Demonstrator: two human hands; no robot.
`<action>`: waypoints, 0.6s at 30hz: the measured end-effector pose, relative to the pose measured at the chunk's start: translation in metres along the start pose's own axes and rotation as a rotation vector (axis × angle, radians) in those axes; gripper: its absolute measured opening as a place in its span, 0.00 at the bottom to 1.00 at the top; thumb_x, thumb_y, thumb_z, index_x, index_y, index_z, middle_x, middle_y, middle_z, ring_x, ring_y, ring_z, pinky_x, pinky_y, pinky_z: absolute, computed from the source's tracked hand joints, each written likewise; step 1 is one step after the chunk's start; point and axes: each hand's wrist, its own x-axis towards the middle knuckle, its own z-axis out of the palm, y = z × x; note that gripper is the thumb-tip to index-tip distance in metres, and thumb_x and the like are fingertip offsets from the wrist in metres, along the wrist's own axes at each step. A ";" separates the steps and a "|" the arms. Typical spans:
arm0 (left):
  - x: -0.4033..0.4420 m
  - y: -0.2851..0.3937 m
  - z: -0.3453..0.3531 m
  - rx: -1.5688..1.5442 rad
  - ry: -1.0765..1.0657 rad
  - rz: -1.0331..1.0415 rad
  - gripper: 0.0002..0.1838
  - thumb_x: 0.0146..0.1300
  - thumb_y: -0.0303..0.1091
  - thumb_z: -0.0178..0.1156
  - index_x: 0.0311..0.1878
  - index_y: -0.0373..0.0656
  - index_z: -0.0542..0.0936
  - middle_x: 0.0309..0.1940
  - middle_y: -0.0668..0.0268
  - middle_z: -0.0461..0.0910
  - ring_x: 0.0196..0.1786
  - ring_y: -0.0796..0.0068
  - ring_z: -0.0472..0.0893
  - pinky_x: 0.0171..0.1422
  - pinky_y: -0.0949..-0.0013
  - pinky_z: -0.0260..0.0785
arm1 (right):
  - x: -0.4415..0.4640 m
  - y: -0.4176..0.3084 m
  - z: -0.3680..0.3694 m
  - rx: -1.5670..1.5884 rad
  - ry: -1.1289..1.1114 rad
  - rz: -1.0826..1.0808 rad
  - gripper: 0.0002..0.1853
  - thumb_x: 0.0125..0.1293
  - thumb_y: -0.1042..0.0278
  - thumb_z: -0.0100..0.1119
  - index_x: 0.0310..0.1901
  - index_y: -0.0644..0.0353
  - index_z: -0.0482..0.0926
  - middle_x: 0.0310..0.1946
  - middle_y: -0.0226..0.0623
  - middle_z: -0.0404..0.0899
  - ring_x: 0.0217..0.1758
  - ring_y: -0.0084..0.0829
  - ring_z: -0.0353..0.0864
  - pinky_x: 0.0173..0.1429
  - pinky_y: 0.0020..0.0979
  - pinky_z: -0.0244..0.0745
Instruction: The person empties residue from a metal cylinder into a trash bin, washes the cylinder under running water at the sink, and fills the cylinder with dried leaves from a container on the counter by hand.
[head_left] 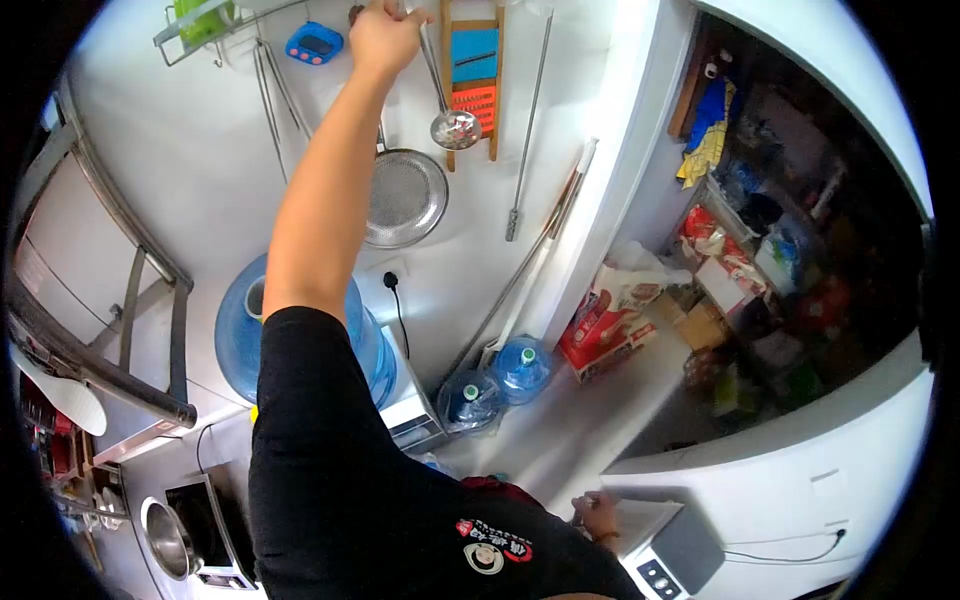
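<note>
My left hand (388,38) is raised to the white wall at the top edge, fingers closed at the upper handle of a metal ladle (456,130). The ladle hangs bowl-down beside a wooden-framed grater (474,75). Below my hand, partly behind my forearm, a round mesh strainer (407,198) hangs on the wall. A blue timer (314,43) is left of my hand. My right hand (597,514) is low at the right, its fingers curled beside a white and grey appliance (672,555); what it holds, if anything, cannot be made out.
A large blue water bottle (240,335) stands behind my raised arm. Two more bottles (521,368) stand on the floor beside long poles (535,260). A doorway at the right shows bags and boxes (610,315). At lower left are a metal pot (170,540) and a rack (135,370).
</note>
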 end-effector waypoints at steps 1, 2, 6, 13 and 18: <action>0.002 -0.005 0.001 -0.051 -0.005 0.008 0.25 0.62 0.47 0.80 0.33 0.42 0.74 0.27 0.65 0.87 0.29 0.75 0.79 0.38 0.64 0.74 | 0.004 0.001 0.001 -0.004 -0.003 0.001 0.36 0.58 0.47 0.85 0.58 0.67 0.86 0.48 0.51 0.91 0.53 0.46 0.91 0.58 0.45 0.86; 0.003 -0.007 0.002 -0.104 -0.009 0.018 0.24 0.62 0.48 0.80 0.34 0.40 0.76 0.28 0.65 0.88 0.30 0.74 0.80 0.40 0.64 0.75 | 0.010 0.005 0.003 -0.026 -0.002 0.031 0.36 0.58 0.47 0.85 0.59 0.67 0.85 0.48 0.51 0.91 0.52 0.45 0.92 0.58 0.45 0.86; -0.001 -0.010 0.001 0.027 -0.060 -0.048 0.22 0.63 0.49 0.78 0.36 0.39 0.81 0.30 0.63 0.90 0.33 0.70 0.85 0.43 0.63 0.78 | 0.025 0.007 0.008 -0.076 -0.002 0.058 0.36 0.58 0.46 0.84 0.60 0.64 0.85 0.49 0.50 0.91 0.52 0.46 0.92 0.59 0.45 0.86; -0.006 -0.039 0.017 0.351 0.041 0.287 0.12 0.67 0.44 0.69 0.41 0.44 0.87 0.38 0.50 0.91 0.46 0.41 0.90 0.55 0.46 0.81 | 0.013 0.016 0.011 0.007 0.031 0.062 0.34 0.59 0.44 0.84 0.57 0.63 0.86 0.48 0.51 0.91 0.53 0.45 0.91 0.59 0.45 0.86; -0.036 0.003 -0.009 0.599 -0.048 0.292 0.18 0.72 0.50 0.64 0.51 0.45 0.89 0.43 0.43 0.91 0.51 0.37 0.90 0.60 0.43 0.82 | -0.020 -0.013 -0.001 -0.058 0.057 0.113 0.36 0.60 0.41 0.82 0.60 0.63 0.86 0.51 0.50 0.91 0.54 0.47 0.91 0.60 0.45 0.86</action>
